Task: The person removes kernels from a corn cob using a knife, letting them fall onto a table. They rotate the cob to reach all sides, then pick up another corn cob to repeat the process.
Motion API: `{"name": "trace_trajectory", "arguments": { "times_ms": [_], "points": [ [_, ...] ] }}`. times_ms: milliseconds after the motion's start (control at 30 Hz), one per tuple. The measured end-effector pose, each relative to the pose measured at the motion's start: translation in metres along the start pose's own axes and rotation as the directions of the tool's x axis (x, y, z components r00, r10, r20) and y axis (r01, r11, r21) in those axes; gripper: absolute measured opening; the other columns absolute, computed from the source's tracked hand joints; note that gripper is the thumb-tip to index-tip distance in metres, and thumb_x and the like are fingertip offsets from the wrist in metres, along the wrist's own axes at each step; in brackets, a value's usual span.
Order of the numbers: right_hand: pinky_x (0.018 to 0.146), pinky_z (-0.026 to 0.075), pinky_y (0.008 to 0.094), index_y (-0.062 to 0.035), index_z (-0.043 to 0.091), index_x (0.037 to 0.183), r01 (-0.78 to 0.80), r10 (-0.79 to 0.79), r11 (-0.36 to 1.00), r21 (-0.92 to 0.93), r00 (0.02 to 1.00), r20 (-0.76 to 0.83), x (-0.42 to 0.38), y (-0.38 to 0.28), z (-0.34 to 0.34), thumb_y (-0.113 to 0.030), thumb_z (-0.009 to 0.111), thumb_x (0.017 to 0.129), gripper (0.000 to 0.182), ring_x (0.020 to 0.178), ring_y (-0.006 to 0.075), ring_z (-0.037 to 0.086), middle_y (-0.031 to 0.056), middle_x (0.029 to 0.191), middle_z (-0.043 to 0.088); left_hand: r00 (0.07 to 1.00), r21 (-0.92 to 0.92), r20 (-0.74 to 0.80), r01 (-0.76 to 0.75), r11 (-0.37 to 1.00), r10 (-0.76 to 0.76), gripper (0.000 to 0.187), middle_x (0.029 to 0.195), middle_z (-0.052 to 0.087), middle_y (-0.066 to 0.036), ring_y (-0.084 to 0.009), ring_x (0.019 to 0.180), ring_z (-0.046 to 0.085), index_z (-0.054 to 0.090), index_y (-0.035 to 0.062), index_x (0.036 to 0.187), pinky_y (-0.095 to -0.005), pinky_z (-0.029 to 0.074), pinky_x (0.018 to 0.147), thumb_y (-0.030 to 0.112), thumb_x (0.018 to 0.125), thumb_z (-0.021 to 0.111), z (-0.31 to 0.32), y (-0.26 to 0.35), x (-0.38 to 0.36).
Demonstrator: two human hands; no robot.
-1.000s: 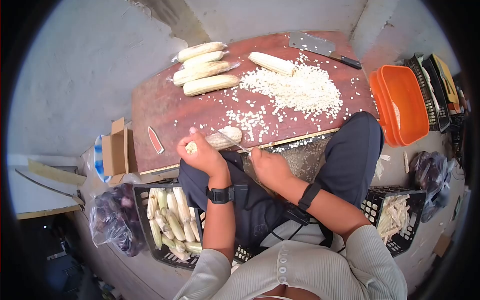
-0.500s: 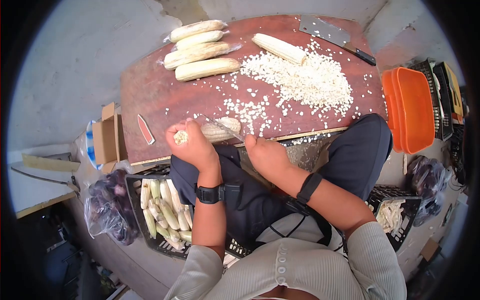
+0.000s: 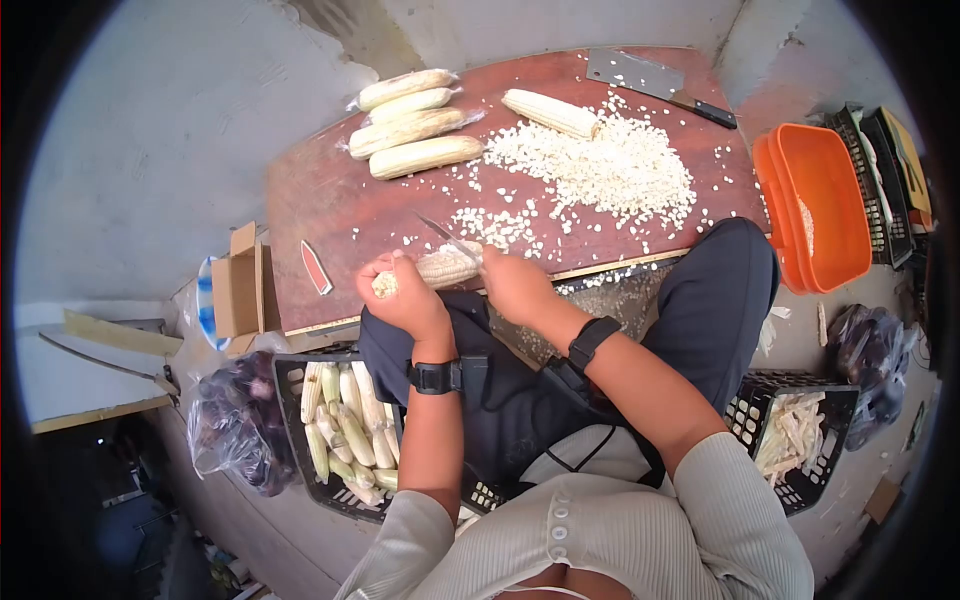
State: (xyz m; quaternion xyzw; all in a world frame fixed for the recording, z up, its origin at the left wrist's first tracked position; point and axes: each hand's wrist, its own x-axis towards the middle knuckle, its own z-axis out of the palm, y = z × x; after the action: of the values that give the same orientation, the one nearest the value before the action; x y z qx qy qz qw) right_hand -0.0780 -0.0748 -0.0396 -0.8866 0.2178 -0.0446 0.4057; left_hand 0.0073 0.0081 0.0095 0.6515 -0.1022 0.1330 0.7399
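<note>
My left hand [image 3: 412, 300] is wrapped round the near end of a corn cob [image 3: 445, 266] at the front edge of the red table. Part of the cob is bare of kernels. My right hand [image 3: 515, 285] grips a knife [image 3: 437, 227], its blade slanting up and left across the cob's far end; the handle is hidden in my fingers. Loose kernels [image 3: 500, 228] lie just beyond the cob. Farther back is a large heap of white kernels [image 3: 630, 175], with a whole corn cob [image 3: 550, 113] resting against it.
Several cobs [image 3: 425, 157], some in plastic, lie at the table's back left. A cleaver [image 3: 655, 82] lies back right, a red-and-white blade sheath [image 3: 316, 267] front left. An orange tub [image 3: 790, 225] stands right. Crates of corn [image 3: 345, 425] and husks or stripped cobs [image 3: 792, 435] flank my legs.
The view has shifted, so the table sits lower and its left part farther right. The knife blade stands steeper against the cob. Both hands keep their hold.
</note>
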Motion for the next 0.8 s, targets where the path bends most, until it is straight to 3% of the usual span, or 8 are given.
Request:
{"name": "trace_trajectory", "arguments": {
  "times_ms": [33, 133, 233, 267, 367, 500, 733, 800],
  "points": [
    [0.060, 0.047, 0.0454, 0.0036, 0.048, 0.094, 0.042, -0.039, 0.995, 0.087, 0.999, -0.037, -0.001, 0.005, 0.000, -0.018, 0.047, 0.090, 0.021, 0.070, 0.0358, 0.062, 0.0208, 0.076, 0.061, 1.000, -0.006, 0.010, 0.003, 1.000, -0.003, 0.015, 0.085, 0.054, -0.009, -0.0137, 0.071, 0.055, 0.043, 0.0034, 0.083, -0.0276, 0.048, 0.065, -0.003, 0.081, 0.057, -0.002, -0.001, -0.001],
    [0.064, 0.045, 0.0470, 0.0033, 0.050, 0.089, -0.092, 0.034, 0.896, 0.434, 0.990, 0.140, 0.001, 0.012, -0.005, -0.023, 0.050, 0.091, 0.026, 0.073, 0.0391, 0.060, 0.0230, 0.077, 0.060, 0.998, -0.036, 0.056, 0.003, 0.999, -0.001, 0.014, 0.087, 0.054, -0.009, -0.0150, 0.075, 0.057, 0.043, 0.0028, 0.086, -0.0281, 0.050, 0.069, -0.004, 0.082, 0.055, -0.002, -0.001, -0.006],
    [0.068, 0.046, 0.0495, 0.0026, 0.050, 0.091, -0.125, 0.152, 0.949, 0.289, 0.986, -0.073, -0.010, 0.003, -0.009, -0.024, 0.049, 0.090, 0.027, 0.075, 0.0407, 0.060, 0.0236, 0.077, 0.061, 0.995, -0.044, 0.098, 0.007, 0.999, -0.002, 0.015, 0.087, 0.054, -0.009, -0.0161, 0.077, 0.058, 0.043, 0.0026, 0.088, -0.0285, 0.050, 0.070, -0.005, 0.083, 0.055, -0.003, 0.003, -0.009],
    [0.066, 0.048, 0.0480, 0.0018, 0.050, 0.090, -0.137, 0.157, 0.979, 0.149, 0.979, -0.127, -0.016, 0.001, -0.011, -0.023, 0.048, 0.091, 0.025, 0.072, 0.0391, 0.061, 0.0226, 0.075, 0.061, 0.994, -0.057, 0.113, 0.003, 0.998, 0.004, 0.015, 0.087, 0.054, -0.009, -0.0165, 0.078, 0.058, 0.043, 0.0026, 0.089, -0.0291, 0.050, 0.072, -0.005, 0.083, 0.055, -0.004, 0.006, -0.011],
    [0.063, 0.046, 0.0480, 0.0008, 0.049, 0.089, -0.021, 0.017, 0.999, -0.023, 0.983, -0.185, -0.037, -0.016, -0.024, -0.022, 0.048, 0.091, 0.023, 0.071, 0.0399, 0.059, 0.0210, 0.075, 0.060, 0.986, -0.050, 0.160, -0.028, 0.998, 0.036, 0.014, 0.087, 0.054, -0.008, -0.0172, 0.081, 0.058, 0.044, 0.0025, 0.090, -0.0313, 0.050, 0.077, -0.005, 0.083, 0.055, -0.007, 0.011, -0.013],
    [0.054, 0.050, 0.0427, -0.0006, 0.047, 0.095, 0.062, -0.117, 0.966, -0.253, 0.971, -0.207, -0.059, -0.032, -0.022, -0.017, 0.047, 0.089, 0.018, 0.062, 0.0334, 0.062, 0.0176, 0.075, 0.060, 0.980, 0.015, 0.191, -0.061, 0.998, 0.057, 0.013, 0.088, 0.054, -0.008, -0.0173, 0.085, 0.056, 0.045, 0.0022, 0.089, -0.0336, 0.049, 0.082, -0.005, 0.083, 0.053, -0.015, 0.004, -0.011],
    [0.044, 0.050, 0.0351, -0.0011, 0.046, 0.083, 0.070, -0.160, 0.938, -0.339, 0.956, -0.244, -0.075, -0.017, -0.011, -0.008, 0.048, 0.081, 0.008, 0.051, 0.0259, 0.061, 0.0131, 0.062, 0.058, 0.979, 0.044, 0.187, -0.093, 0.995, 0.084, 0.014, 0.086, 0.054, -0.008, -0.0166, 0.082, 0.055, 0.044, 0.0022, 0.085, -0.0319, 0.047, 0.078, -0.006, 0.081, 0.054, -0.010, 0.002, -0.016],
    [0.044, 0.050, 0.0353, -0.0014, 0.046, 0.083, 0.023, -0.113, 0.934, -0.358, 0.965, -0.234, -0.076, -0.018, -0.012, -0.008, 0.048, 0.081, 0.007, 0.051, 0.0258, 0.062, 0.0129, 0.061, 0.058, 0.974, -0.057, 0.220, -0.038, 0.998, 0.050, 0.013, 0.086, 0.053, -0.009, -0.0177, 0.083, 0.056, 0.044, 0.0020, 0.087, -0.0342, 0.049, 0.081, -0.008, 0.081, 0.052, -0.004, 0.007, -0.020]
  ]
}}
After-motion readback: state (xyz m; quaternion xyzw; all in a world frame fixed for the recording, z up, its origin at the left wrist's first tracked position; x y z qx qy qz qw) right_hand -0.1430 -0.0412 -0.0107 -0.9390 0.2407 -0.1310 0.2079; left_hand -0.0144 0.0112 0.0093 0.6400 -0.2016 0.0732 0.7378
